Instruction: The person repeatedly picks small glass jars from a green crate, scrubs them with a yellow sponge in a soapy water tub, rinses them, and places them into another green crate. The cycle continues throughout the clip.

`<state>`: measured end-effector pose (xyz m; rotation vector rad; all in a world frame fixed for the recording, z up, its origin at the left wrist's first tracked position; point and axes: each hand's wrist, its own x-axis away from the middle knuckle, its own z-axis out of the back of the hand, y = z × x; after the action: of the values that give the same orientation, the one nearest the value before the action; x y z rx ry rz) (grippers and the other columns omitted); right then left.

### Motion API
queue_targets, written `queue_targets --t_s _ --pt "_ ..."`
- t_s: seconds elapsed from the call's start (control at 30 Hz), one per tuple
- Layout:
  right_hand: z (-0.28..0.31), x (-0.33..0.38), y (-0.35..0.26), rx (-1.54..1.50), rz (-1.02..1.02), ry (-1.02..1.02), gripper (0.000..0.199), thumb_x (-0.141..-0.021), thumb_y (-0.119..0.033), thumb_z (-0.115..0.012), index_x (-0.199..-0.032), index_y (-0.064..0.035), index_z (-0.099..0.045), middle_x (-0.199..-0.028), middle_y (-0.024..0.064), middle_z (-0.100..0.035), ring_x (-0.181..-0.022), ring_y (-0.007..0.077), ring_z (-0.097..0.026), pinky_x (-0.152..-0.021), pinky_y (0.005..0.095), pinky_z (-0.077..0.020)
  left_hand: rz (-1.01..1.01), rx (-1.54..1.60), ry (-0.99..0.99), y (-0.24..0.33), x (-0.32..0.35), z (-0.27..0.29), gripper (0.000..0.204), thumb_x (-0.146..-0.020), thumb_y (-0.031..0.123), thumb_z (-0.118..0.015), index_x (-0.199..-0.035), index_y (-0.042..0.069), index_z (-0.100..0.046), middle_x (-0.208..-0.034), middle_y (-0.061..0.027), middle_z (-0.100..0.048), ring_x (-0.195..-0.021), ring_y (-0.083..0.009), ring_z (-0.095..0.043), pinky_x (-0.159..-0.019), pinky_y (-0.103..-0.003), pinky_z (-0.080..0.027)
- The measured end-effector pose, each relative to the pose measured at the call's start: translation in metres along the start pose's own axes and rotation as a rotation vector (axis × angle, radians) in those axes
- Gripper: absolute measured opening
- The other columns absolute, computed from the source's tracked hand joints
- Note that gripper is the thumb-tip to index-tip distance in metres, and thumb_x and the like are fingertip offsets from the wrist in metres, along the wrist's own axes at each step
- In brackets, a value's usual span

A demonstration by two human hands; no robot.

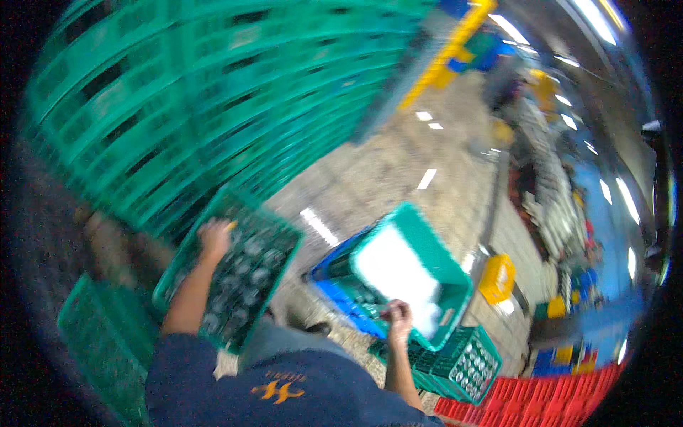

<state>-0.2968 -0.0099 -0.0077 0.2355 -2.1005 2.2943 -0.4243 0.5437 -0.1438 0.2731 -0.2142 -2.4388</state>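
My left hand [214, 239] is over a green crate [288, 265] packed with clear, round-topped pieces [245, 274], too blurred to name. Its fingers are curled, and a small yellow piece [232, 225] shows at their tips. To the right, a green bin [455, 281] holds a bright white mass [395, 263]; glare hides what it is. My right hand [398, 317] is at the near side of this bin, fingers drawn together. Whatever those fingers hold, if anything, cannot be made out.
Green crates [213, 92] form a tall stack at the far left. Under the bin is a blue crate [348, 302]; nearby stand another green crate [445, 373], red crates [533, 395] and a yellow container [497, 279]. At the lower left lies a green crate [99, 349].
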Motion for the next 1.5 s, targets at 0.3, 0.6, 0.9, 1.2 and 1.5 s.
queue_targets --t_s 0.3,0.6,0.9,1.2,1.5 --pt "-0.039 -0.008 -0.010 0.017 -0.026 -0.208 0.017 -0.100 -0.011 -0.064 -0.114 -0.0014 -0.060 -0.094 0.0065 -0.065 -0.081 0.0170 -0.069 -0.075 0.0319 -0.0586 0.096 0.113 -0.283 -0.005 -0.021 0.001 0.033 -0.084 -0.002 -0.059 -0.116 -0.002 -0.065 -0.105 -0.0282 -0.068 -0.098 -0.0472 -0.067 -0.083 -0.053 -0.055" --pt "-0.050 -0.020 -0.021 0.201 0.099 -0.206 0.022 -0.095 -0.018 -0.071 -0.110 -0.0033 -0.064 -0.082 0.0046 -0.067 -0.074 0.0121 -0.063 -0.069 0.0309 -0.0534 0.192 0.066 -0.168 -0.009 -0.045 0.017 0.039 -0.086 0.003 -0.076 -0.123 -0.003 -0.066 -0.106 -0.0220 -0.070 -0.101 -0.0378 -0.068 -0.083 -0.050 -0.058" --pt "-0.105 -0.055 -0.067 0.551 0.708 -0.516 0.064 -0.089 -0.027 -0.074 -0.140 -0.0001 -0.045 -0.146 0.0266 -0.045 -0.136 0.0435 -0.045 -0.113 0.0485 -0.0395 -0.077 0.843 -0.212 0.132 -0.006 0.202 0.039 -0.070 -0.004 -0.081 -0.107 -0.004 -0.069 -0.090 -0.0083 -0.070 -0.082 -0.0198 -0.068 -0.076 -0.037 -0.056" --pt "0.013 -0.103 -0.069 0.134 0.209 -0.424 0.084 -0.084 -0.029 -0.082 -0.150 -0.0083 -0.035 -0.113 0.0177 -0.068 -0.100 0.0341 -0.069 -0.086 0.0445 -0.0561 -0.158 1.301 -0.681 0.465 0.031 0.154 0.027 -0.091 0.007 -0.067 -0.117 0.003 -0.060 -0.096 -0.0071 -0.069 -0.079 -0.0162 -0.068 -0.068 -0.030 -0.056" --pt "0.183 -0.141 0.029 -1.137 -0.368 0.191 0.058 -0.100 -0.063 -0.050 -0.134 -0.0158 -0.053 -0.109 0.0106 -0.068 -0.088 0.0291 -0.071 -0.074 0.0478 -0.0611 -0.799 0.072 -0.495 0.608 0.055 -0.245 0.037 -0.090 0.015 -0.057 -0.123 0.003 -0.066 -0.104 -0.0256 -0.070 -0.102 -0.0416 -0.069 -0.089 -0.050 -0.055"
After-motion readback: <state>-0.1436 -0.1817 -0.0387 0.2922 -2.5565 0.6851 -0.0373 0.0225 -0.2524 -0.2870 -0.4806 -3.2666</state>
